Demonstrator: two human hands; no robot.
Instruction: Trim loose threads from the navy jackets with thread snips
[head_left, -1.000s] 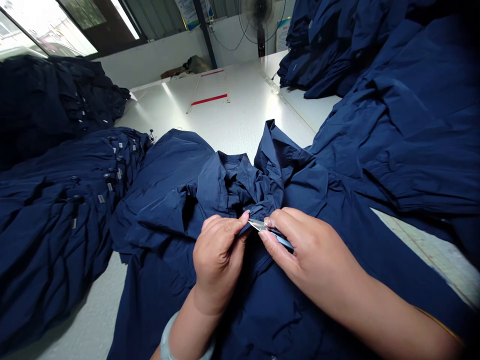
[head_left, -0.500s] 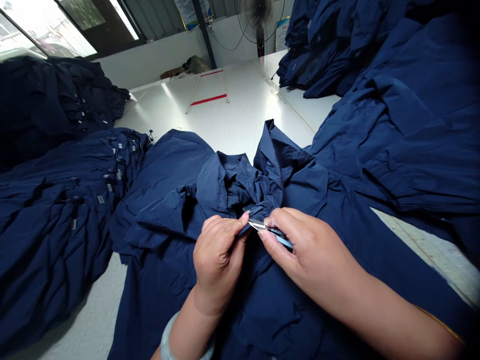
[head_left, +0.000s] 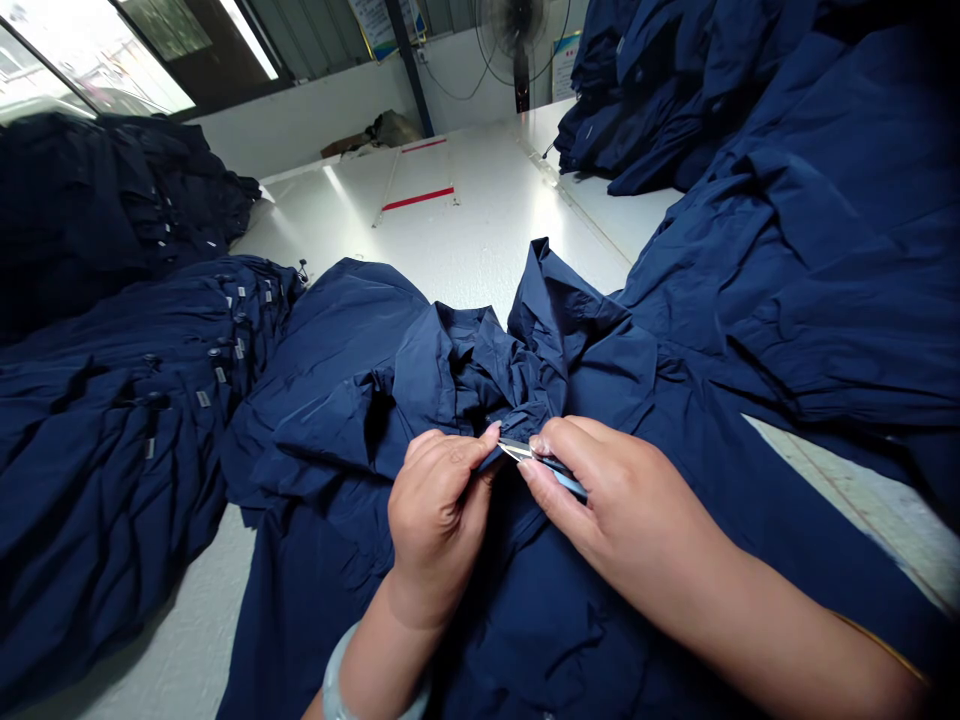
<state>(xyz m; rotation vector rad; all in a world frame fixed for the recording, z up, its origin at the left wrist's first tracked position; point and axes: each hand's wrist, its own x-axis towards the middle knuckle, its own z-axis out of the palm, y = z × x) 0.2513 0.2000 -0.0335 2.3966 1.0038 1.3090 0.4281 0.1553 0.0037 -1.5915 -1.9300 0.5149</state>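
A crumpled navy jacket (head_left: 465, 375) lies in front of me, its collar bunched up at the middle. My left hand (head_left: 439, 520) pinches a fold of the navy fabric between thumb and fingers. My right hand (head_left: 607, 500) grips small thread snips (head_left: 544, 460) with a pale blue handle, and their metal blades touch the fold beside my left fingertips. Part of the snips is hidden by my right fingers. A pale bangle (head_left: 337, 680) circles my left wrist.
Piles of navy garments with small tags (head_left: 112, 450) fill the left side, and a darker pile (head_left: 112, 190) lies behind them. More navy garments (head_left: 825, 270) heap up on the right. The white table (head_left: 450, 220) carries red tape marks. A standing fan (head_left: 517, 30) is at the far wall.
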